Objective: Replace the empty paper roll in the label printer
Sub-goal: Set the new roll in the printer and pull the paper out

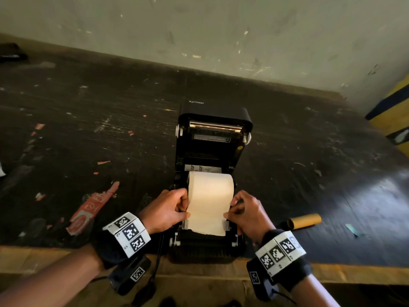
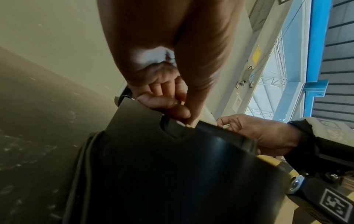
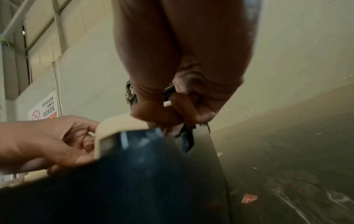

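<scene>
A black label printer point(image 1: 213, 138) stands in the middle of the dark table with its lid tilted up. A cream paper roll point(image 1: 210, 185) lies in its open bay, and a strip of paper point(image 1: 207, 220) runs forward over the front. My left hand point(image 1: 186, 208) pinches the strip's left edge, and my right hand point(image 1: 231, 209) pinches the right edge. The empty brown cardboard core point(image 1: 302, 220) lies on the table to the right. In the left wrist view my left hand's fingers point(image 2: 172, 109) curl at the printer's edge point(image 2: 172, 166). The right wrist view shows my right hand point(image 3: 182, 115) beside the paper point(image 3: 118, 122).
The table point(image 1: 88, 129) is dark, scratched and littered with scraps, with a torn red label point(image 1: 88, 213) at the left. A black cable point(image 1: 158, 258) drops over the wooden front edge point(image 1: 343, 273). A wall stands close behind, and a yellow and dark striped object point(image 1: 391, 107) is at the right.
</scene>
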The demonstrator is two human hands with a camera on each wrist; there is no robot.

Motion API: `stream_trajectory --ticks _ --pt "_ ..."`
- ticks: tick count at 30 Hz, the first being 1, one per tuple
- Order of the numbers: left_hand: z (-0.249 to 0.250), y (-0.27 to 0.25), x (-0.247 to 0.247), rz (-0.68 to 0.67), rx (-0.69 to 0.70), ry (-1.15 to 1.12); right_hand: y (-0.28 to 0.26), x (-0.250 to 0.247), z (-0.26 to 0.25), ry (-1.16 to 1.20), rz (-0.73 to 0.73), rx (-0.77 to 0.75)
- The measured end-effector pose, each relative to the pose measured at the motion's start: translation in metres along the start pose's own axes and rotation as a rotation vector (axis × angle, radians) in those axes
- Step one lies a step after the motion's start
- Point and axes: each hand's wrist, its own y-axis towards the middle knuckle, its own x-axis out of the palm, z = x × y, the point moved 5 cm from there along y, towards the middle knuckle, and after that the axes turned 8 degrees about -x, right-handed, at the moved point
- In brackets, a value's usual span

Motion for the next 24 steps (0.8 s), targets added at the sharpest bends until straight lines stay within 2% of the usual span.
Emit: stream_trajectory --ticks 3,6,13,18,22,24 --pt "-0.001 0.000 0.000 0.057 0.006 -0.044 0.001 -0.003 0.001 -0.016 -0.052 0.010" --pt "-0.002 0.000 0.000 0.035 -0.003 -0.086 0.001 -0.004 -0.003 -0.025 -0.085 0.024" --pt "0.000 0.006 -0.004 -0.072 -0.030 -0.024 -0.003 -0.001 -0.009 0.070 0.015 0.026" --pt "-0.005 0.003 -0.004 0.019 -0.046 -0.162 -0.005 -0.001 -0.006 -0.008 -0.051 0.037" --pt "0.000 0.003 0.000 0.037 -0.032 -0.030 -0.009 -0.005 -0.005 -0.024 -0.029 0.011" --pt "0.000 0.005 0.001 0.009 -0.042 -0.016 -0.011 -0.008 -0.008 -0.150 0.030 -0.068"
